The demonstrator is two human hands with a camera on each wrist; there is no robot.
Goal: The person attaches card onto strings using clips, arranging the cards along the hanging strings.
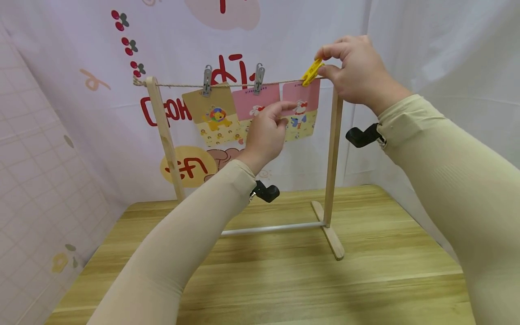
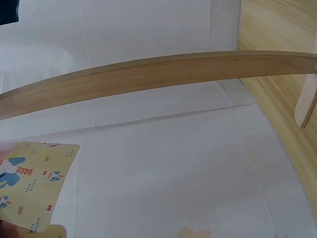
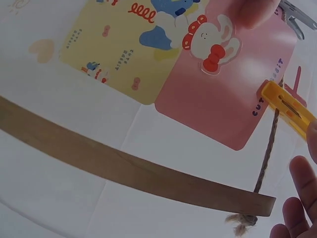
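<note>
My right hand (image 1: 357, 67) pinches a yellow clothespin (image 1: 312, 72) between thumb and fingers. The clothespin's tip sits over the twine (image 1: 174, 85) at the top edge of a pink and yellow card (image 1: 310, 95). In the right wrist view this card (image 3: 218, 109) shows a white rabbit with a red bow, and the clothespin (image 3: 287, 106) overlaps its lettered edge. My left hand (image 1: 266, 133) is at the card's left side, index finger extended across its front. Its other fingers are mostly hidden.
Two grey clothespins (image 1: 207, 81) grip the twine over a brown lion card (image 1: 217, 117) and a pink card (image 1: 243, 97) to the left. Wooden posts (image 1: 334, 158) hold the twine up. The stand rests on a wood-grain table (image 1: 264, 280), with a printed cloth (image 1: 284, 40) behind.
</note>
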